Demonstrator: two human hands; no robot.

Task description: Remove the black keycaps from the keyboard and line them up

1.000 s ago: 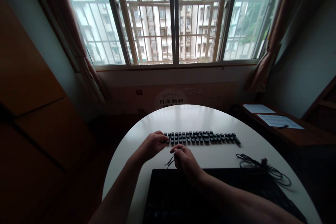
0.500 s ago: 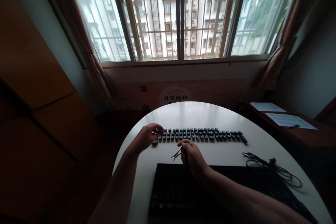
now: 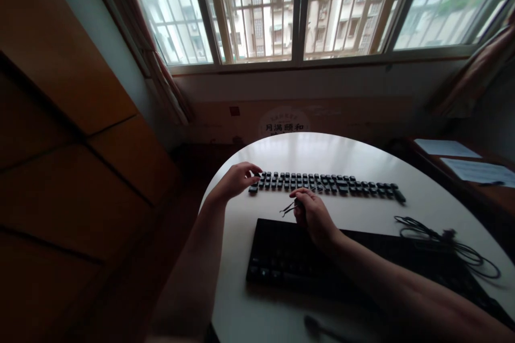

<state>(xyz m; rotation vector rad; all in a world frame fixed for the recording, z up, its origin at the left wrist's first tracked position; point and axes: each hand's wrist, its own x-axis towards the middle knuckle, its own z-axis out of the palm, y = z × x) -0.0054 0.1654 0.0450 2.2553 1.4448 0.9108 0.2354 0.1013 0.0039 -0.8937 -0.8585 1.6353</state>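
Rows of dark keycaps (image 3: 341, 185) stand across the middle of the white round table. At their left end my left hand (image 3: 236, 179) is closed, thumb and fingertips round a dark keycap (image 3: 256, 174). In front of the rows, my right hand (image 3: 316, 215) grips a keycap puller (image 3: 287, 208), its thin wire prongs pointing left and its handle mostly inside my fingers. Under my right hand and forearm lies a black keyboard (image 3: 277, 252), partly covered by them; some keys show at its lower left corner.
A coiled black cable (image 3: 477, 257) lies right of the keyboard. Near the table's (image 3: 233, 278) front edge is a dark, blurred object with a handle (image 3: 316, 326). Papers (image 3: 475, 170) rest on a brown desk at the right; a wooden cabinet (image 3: 60, 91) stands at the left.
The view has tilted down and turned slightly left, bringing the dark handled object into sight. Both hands keep nearly the same places over the table, the right still holding the keycap puller.
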